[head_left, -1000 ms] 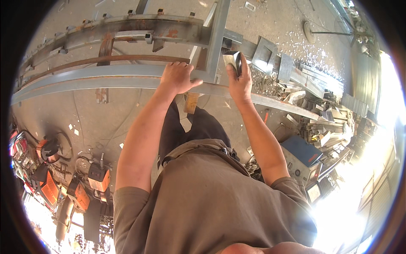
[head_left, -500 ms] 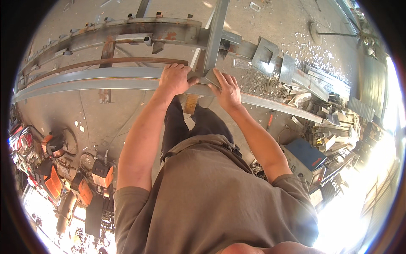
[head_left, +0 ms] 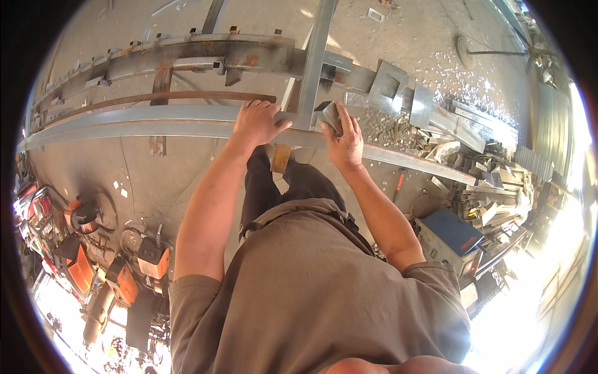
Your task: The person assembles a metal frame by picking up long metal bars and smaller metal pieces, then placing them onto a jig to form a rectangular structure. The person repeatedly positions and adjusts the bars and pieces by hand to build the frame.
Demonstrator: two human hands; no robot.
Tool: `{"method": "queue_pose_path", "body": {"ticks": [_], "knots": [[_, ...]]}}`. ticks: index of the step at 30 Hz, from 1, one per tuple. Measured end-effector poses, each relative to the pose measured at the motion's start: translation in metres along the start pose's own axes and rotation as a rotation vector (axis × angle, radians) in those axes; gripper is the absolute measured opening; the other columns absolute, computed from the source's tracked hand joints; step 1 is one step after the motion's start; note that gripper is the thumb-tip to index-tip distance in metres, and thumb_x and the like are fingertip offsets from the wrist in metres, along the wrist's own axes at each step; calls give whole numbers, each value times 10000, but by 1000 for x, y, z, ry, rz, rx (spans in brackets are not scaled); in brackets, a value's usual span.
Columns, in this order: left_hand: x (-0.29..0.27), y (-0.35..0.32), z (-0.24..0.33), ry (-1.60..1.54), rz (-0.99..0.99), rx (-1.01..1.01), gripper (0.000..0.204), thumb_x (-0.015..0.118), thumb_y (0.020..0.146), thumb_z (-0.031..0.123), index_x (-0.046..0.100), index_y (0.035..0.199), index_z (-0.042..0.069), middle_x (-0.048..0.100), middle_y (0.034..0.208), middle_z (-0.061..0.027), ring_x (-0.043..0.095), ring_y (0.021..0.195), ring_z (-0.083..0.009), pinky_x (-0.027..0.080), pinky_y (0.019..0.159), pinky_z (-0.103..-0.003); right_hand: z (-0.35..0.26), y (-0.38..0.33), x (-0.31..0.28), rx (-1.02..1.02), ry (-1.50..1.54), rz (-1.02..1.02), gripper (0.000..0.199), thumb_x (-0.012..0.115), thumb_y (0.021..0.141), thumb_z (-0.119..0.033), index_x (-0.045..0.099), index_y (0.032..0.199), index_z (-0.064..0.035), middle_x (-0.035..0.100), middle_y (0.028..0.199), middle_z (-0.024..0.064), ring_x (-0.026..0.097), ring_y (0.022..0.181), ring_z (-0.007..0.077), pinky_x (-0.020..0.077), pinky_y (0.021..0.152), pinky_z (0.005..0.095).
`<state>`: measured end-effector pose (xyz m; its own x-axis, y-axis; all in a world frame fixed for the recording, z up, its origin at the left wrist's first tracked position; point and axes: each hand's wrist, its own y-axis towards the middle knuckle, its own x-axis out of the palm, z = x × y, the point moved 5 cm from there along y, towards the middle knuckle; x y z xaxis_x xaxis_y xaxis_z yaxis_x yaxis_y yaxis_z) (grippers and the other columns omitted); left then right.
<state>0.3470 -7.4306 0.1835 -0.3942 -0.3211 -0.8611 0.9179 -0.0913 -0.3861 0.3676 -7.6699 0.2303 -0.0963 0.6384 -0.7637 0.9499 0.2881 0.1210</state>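
Observation:
My left hand is closed over a long grey steel bar, its thumb stretched to the right along the metal. Beside the upright-running square steel tube, my right hand grips a short offcut of square steel tube. The offcut is tilted, and its dark open end faces away from me. A second long bar passes beneath my right hand and runs off to the right. The palm sides of both hands are hidden.
A rusty steel frame with small tube stubs lies beyond the bars. Metal scraps and flat plates are piled at right, near a blue-topped box. Orange-and-black machines and cables stand at lower left.
My right hand has moved right, carrying the tube offcut away from the upright-running tube and tipping it so its open end shows. My left hand stays on the bar.

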Motion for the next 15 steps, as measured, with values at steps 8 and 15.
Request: {"method": "queue_pose_path", "body": {"ticks": [8,15], "knots": [[1,-3,11,-100,160,-43,569,681,925,583,753,1245,118,714,1300,-96,609,1271,-305,400,1147,-463,68,-26,10,311,240,113,614,750,960,-293,544,1493,-66,696,1221,142,683,1019,219,544,915,364],[10,17,29,-138,-9,-152,564,650,950,607,752,1295,173,736,1237,-168,631,1245,-338,390,1149,-463,78,-27,14,430,453,104,655,725,962,-394,542,1502,-70,665,1375,195,658,1255,324,502,1056,399]]}}
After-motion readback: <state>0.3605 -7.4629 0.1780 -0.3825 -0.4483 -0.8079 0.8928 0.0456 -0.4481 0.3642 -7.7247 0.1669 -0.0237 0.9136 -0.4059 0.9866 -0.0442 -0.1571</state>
